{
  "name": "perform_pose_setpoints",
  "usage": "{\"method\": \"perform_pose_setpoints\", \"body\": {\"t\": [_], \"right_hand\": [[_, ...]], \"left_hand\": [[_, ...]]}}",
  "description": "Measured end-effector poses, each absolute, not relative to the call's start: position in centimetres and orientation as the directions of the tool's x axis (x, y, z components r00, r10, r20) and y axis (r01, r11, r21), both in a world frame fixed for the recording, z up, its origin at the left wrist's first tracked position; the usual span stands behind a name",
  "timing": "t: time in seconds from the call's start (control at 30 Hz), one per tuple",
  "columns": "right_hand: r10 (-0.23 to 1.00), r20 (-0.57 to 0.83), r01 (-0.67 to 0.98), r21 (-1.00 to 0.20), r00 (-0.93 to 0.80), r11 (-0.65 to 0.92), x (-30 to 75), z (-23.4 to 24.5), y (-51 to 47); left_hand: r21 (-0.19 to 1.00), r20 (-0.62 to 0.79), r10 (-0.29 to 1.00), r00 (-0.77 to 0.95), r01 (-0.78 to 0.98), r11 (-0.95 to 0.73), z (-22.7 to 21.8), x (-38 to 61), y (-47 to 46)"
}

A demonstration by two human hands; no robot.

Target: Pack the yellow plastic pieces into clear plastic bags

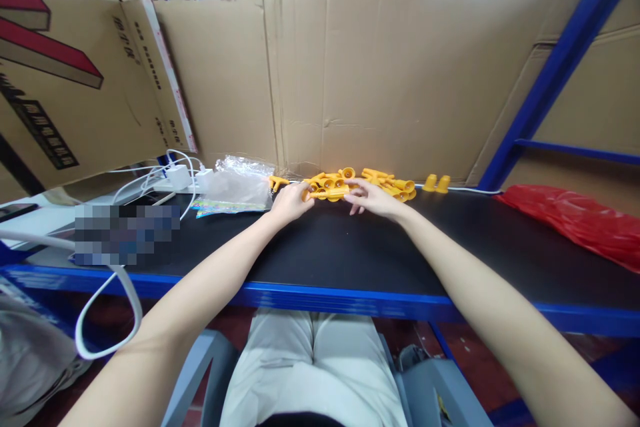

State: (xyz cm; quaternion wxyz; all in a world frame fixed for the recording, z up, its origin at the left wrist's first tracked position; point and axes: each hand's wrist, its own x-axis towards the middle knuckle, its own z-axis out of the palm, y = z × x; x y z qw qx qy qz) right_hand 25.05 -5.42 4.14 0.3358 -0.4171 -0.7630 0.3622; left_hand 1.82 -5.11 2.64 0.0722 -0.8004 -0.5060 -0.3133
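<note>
Head view: beyond the blue metal edge [330, 298] runs your smooth black tabletop [340, 250]. Your left hand [291, 204] grips a tubular yellow piece [329, 193]; your right hand [375, 199], fingers loosely parted, is by its other end. Behind: heaped hollow yellow plastic pieces [348, 174], then creased cardboard [370, 80].

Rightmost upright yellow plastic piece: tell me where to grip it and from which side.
Pinch the rightmost piece by its narrower upper part, probably from above: it stands upright, flaring toward its base, with its twin close on the left.
</note>
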Motion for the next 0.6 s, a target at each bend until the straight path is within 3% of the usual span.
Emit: {"method": "perform_pose_setpoints", "body": {"t": [0.13,0.6], "right_hand": [[0.856,0.268,0.370,-0.814,-0.442,0.447,25.04,3.85,-5.14],[0.895,0.237,0.367,-0.849,-0.378,0.380,25.14,3.58,-4.77]], "left_hand": [[0.195,0.584,0.753,0.303,0.848,-0.492,2.50,1.66,-5.00],[0.130,0.598,0.677,0.429,0.782,-0.610,2.47,1.08,-4.72]]}}
